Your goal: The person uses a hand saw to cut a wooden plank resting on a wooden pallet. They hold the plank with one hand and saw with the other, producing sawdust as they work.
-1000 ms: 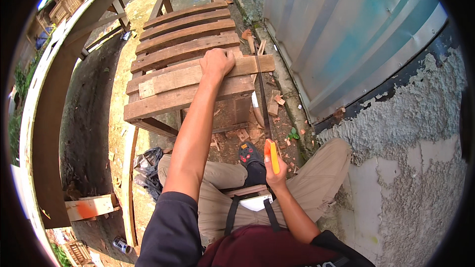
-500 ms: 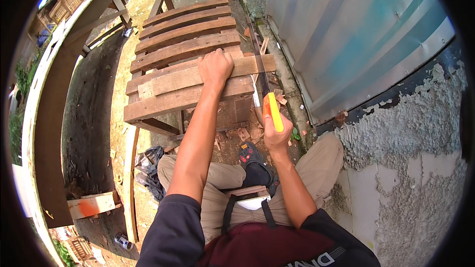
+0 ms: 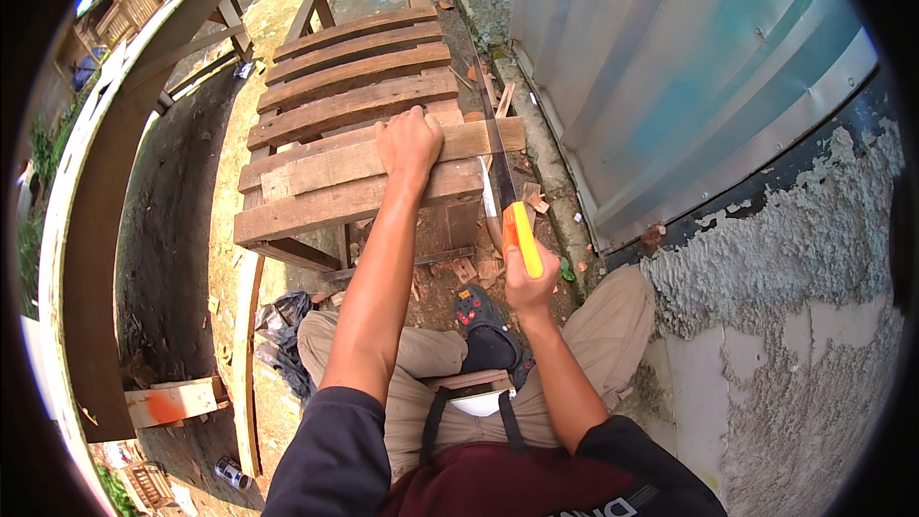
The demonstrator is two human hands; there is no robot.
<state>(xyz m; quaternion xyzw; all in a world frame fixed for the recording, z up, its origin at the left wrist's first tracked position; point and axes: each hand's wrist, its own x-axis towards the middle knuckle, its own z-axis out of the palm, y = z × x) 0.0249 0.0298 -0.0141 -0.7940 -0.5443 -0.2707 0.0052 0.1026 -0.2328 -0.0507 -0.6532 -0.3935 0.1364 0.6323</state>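
Board (image 3: pixel 464 141) crosswise on counter (image 3: pixel 349 206) | left hand (image 3: pixel 410 142) curled over board's middle | right hand (image 3: pixel 532 278) grips saw (image 3: pixel 501 165) across board's right end

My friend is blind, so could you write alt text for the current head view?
A person's right hand, fingers around an orange-and-yellow handle, holds a saw with its blade across a wooden board; the left hand rests on that board, which lies on a slatted wooden frame. A metal panel stands to the right.
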